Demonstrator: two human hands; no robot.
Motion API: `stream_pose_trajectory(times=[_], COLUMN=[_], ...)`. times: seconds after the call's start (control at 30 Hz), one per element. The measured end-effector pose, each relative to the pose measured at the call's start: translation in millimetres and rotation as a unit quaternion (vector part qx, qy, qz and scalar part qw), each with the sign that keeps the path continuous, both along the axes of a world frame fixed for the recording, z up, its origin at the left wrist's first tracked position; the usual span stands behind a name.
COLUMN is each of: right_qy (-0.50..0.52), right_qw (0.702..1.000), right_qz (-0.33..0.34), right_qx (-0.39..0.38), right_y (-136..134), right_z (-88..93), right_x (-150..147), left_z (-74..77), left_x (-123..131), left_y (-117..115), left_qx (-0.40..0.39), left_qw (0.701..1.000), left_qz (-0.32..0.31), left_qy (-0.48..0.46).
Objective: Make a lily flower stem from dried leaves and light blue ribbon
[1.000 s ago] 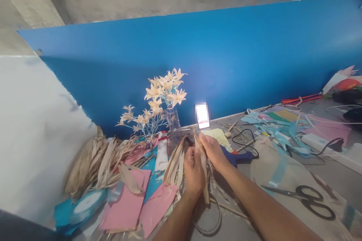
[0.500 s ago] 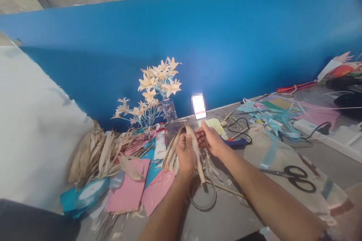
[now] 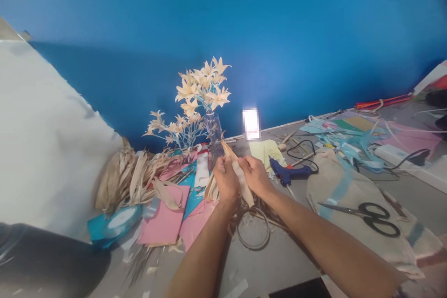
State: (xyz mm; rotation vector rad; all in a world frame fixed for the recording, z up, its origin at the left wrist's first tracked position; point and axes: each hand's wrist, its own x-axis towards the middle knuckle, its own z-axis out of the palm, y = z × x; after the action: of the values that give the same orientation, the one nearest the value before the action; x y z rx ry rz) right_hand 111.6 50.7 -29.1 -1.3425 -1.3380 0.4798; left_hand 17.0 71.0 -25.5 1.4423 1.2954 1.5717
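Observation:
A pale dried corn husk (image 3: 246, 192) is stretched between my two hands above the table. My left hand (image 3: 226, 180) pinches its left side, and my right hand (image 3: 257, 176) closes on its right edge, thumbs near the top. Its narrow tip points away from me, and its broad end hangs towards me. More husk strips (image 3: 211, 188) lie just left of and beneath my left hand, partly hidden by it. Close below the hands, a round ring (image 3: 253, 246) rests on the grey tabletop. A blue glue gun (image 3: 289, 172) lies to the right of my right hand.
Husk-coloured flowers (image 3: 202, 87) stand in a clear vase at the back. A lit phone (image 3: 251, 124) leans against the blue wall. Scissors (image 3: 379, 218) lie on a beige cloth (image 3: 352, 242) at right. Pink sheets (image 3: 165, 223), a ribbon roll (image 3: 120, 223) and a husk pile (image 3: 118, 177) crowd the left.
My right hand has moved in from beside the husk and now grips it. The view has shifted slightly, and the glue gun shows more fully.

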Motion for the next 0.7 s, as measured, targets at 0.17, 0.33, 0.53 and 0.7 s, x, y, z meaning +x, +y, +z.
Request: stream_pose_trajectory(times=[0.17, 0.33, 0.53, 0.7], right_qy=[-0.030, -0.055, -0.054, 0.024], right_qw=[1.000, 0.998, 0.998, 1.000], right_qz=[-0.005, -0.007, 0.002, 0.007], right_qx=[0.009, 0.026, 0.031, 0.010], right_y=[6.1, 6.4, 5.1, 4.7], right_z=[-4.6, -2.5, 2.4, 1.8], right_x=[3.0, 2.9, 8.5, 2.3], left_z=[3.1, -2.2, 11.5, 11.9], left_x=[-1.8, -3.3, -5.1, -3.6], left_y=[1.4, 6.0, -2.0, 0.8], left_qx=[0.003, 0.007, 0.043, 0.025], left_qw=[1.000, 1.000, 0.999, 0.999], left_qz=[0.003, -0.009, -0.022, -0.021], left_qy=[0.010, 0.003, 0.010, -0.030])
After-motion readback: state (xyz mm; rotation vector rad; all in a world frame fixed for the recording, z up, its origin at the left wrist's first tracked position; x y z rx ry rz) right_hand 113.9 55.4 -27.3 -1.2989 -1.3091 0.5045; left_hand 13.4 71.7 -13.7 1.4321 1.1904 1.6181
